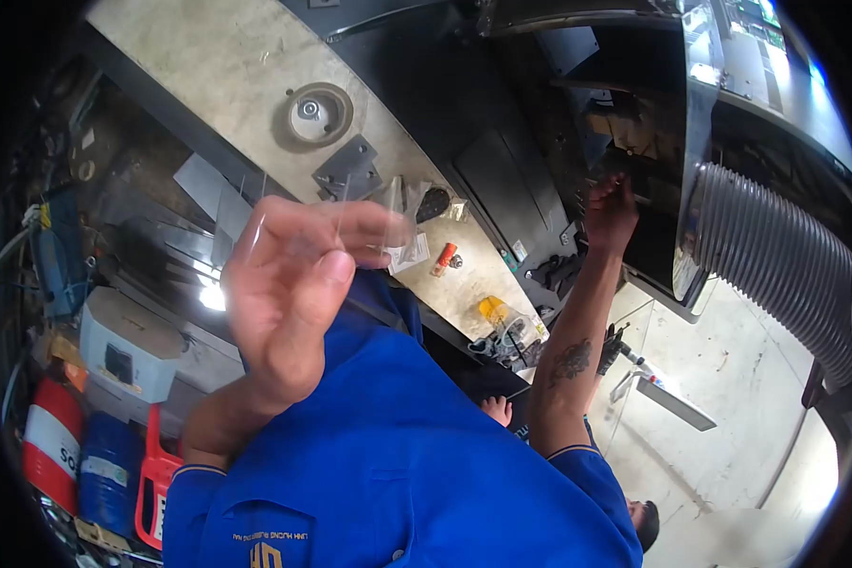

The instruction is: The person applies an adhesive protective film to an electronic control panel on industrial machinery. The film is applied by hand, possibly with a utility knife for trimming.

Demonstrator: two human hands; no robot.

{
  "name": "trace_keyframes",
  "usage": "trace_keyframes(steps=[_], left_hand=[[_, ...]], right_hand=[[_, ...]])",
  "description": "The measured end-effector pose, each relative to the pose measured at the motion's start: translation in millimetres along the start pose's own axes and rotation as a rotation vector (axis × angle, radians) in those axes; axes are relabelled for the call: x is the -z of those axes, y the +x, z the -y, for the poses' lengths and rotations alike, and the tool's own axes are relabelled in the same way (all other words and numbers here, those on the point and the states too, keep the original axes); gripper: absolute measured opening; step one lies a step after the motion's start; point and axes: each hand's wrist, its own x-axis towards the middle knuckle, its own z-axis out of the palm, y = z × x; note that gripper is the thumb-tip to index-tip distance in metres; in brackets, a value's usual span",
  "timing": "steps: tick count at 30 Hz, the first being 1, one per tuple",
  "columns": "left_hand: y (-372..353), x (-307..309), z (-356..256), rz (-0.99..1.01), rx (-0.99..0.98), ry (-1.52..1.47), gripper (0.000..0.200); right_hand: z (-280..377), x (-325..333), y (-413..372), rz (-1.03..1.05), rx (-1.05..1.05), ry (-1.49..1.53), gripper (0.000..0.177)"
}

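My left hand (289,275) is raised close to the camera, palm up, with its fingers curled and the thumb bent toward them. Thin, see-through streaks show around its fingertips; what it holds is too faint to name. My right arm reaches forward to the dark machine opening, where my right hand (612,208) has its fingers drawn together, and anything in them is too small to make out. Beyond my left hand, the worn bench (388,123) carries a round metal part (319,114), a grey plate with holes (347,168) and a small orange-red item (444,258).
A ribbed hose (776,256) hangs at the right beside a clear curtain (699,114). A yellow item (491,309) lies on the bench's near end. Another person's hand (497,410) shows below. Drums (107,473) and a red chair (154,483) stand lower left.
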Motion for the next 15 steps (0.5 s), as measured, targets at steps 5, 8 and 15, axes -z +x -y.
trace_keyframes(steps=[5, 8, 15], left_hand=[[-8, 8, 7, -0.086, 0.009, -0.015, 0.011], [-7, 13, 4, -0.098, 0.007, 0.004, 0.010], [-5, 37, -1, -0.087, -0.086, 0.106, 0.010]], right_hand=[[9, 10, 4, 0.020, 0.036, 0.012, 0.019], [15, 13, 5, 0.056, 0.009, 0.003, 0.019], [12, 15, 8, 0.079, -0.033, 0.074, 0.019]])
